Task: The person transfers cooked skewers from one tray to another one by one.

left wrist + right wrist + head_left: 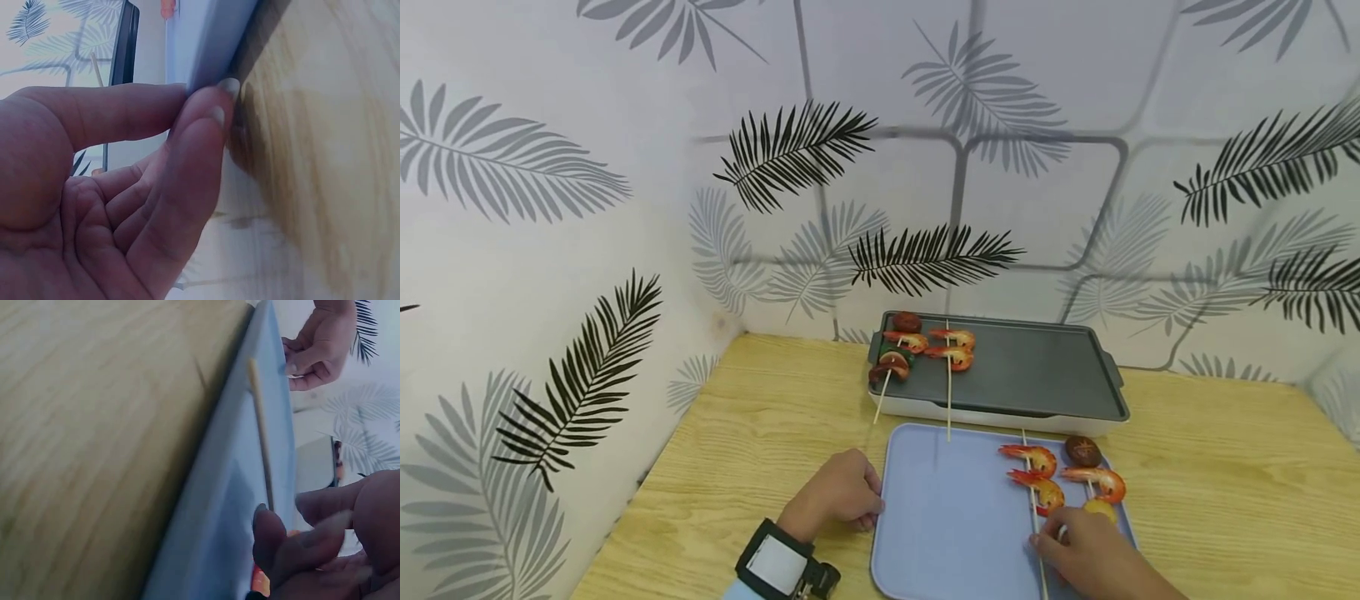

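My left hand (pixel 842 493) pinches the left rim of a pale blue tray (pixel 951 508); in the left wrist view the thumb lies against the rim's side, fingertips (pixel 215 119) at its lower edge. On the tray's right half lies a shrimp skewer (pixel 1036 489), two orange shrimp on a thin wooden stick (pixel 261 425). My right hand (pixel 1093 550) has its fingertips at that stick, below the shrimp. In the right wrist view a gap shows between thumb and fingers. Beside it lies a mixed skewer (pixel 1101 483) with a mushroom, a shrimp and a yellow piece, partly hidden by the right hand.
Behind the tray stands a grey griddle (pixel 1030 367) with a white base. Another shrimp skewer (pixel 951 358) and another mixed skewer (pixel 895 362) lie at its left end, their sticks jutting over the front edge. Leaf-patterned walls border the wooden table (pixel 775 383).
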`<state>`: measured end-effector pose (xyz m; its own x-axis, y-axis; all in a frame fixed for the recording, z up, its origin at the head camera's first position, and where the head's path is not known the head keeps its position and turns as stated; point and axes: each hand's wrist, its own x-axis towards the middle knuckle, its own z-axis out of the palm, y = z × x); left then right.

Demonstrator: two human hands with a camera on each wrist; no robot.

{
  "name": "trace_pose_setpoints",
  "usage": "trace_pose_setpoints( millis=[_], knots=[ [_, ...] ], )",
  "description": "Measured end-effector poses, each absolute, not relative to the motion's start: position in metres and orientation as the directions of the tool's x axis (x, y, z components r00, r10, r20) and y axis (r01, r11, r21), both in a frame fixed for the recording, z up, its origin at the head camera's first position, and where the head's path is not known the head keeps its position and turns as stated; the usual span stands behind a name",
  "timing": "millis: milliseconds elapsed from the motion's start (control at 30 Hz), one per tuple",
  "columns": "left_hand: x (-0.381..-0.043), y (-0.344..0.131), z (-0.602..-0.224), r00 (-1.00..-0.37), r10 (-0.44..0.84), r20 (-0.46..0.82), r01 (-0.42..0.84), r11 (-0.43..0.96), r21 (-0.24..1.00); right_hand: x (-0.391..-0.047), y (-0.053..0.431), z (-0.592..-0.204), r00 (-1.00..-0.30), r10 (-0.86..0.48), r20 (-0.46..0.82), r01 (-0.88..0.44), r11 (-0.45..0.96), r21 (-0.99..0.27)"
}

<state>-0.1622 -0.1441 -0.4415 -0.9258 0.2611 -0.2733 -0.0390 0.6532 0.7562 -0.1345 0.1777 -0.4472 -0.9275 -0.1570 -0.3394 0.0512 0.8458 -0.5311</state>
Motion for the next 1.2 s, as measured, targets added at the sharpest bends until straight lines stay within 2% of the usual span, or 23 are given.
trace_pose_setpoints(
  millis=[200, 400, 667, 833, 933, 1067, 1200],
  knots=[
    [-0.161, -0.143, -0.441, -0.927, 0.253, -0.277, -0.046, 0.656, 0.753, -0.137, 0.202, -0.424, -0.973, -0.144, -0.182, -0.025, 0.845, -0.534],
    [-0.16, -0.145, -0.438, -0.93, 0.246, -0.271, -0.037, 0.674, 0.738, -0.15, 0.248, -0.42, -0.988, -0.153, -0.01, -0.137, 0.912, -0.388],
    [-0.161, -0.145, -0.437, -0.932, 0.254, -0.259, -0.011, 0.694, 0.72, -0.161, 0.267, -0.442, -0.986, -0.132, -0.1, -0.093, 0.941, -0.325],
    [-0.16, -0.144, -0.437, -0.935, 0.255, -0.247, 0.002, 0.701, 0.713, -0.162, 0.266, -0.446, -0.979, -0.143, -0.146, -0.088, 0.939, -0.333],
    [-0.16, -0.142, -0.437, -0.956, 0.23, -0.181, 0.049, 0.736, 0.675, -0.162, 0.266, -0.447, -0.976, -0.149, -0.157, -0.088, 0.936, -0.342],
    [-0.163, -0.134, -0.435, -0.989, 0.148, 0.012, 0.123, 0.774, 0.622, -0.164, 0.266, -0.447, -0.977, -0.143, -0.159, -0.079, 0.933, -0.35],
    [-0.171, -0.118, -0.432, -0.981, 0.09, 0.172, 0.182, 0.729, 0.66, -0.164, 0.266, -0.448, -0.976, -0.146, -0.159, -0.08, 0.929, -0.361]
  ],
)
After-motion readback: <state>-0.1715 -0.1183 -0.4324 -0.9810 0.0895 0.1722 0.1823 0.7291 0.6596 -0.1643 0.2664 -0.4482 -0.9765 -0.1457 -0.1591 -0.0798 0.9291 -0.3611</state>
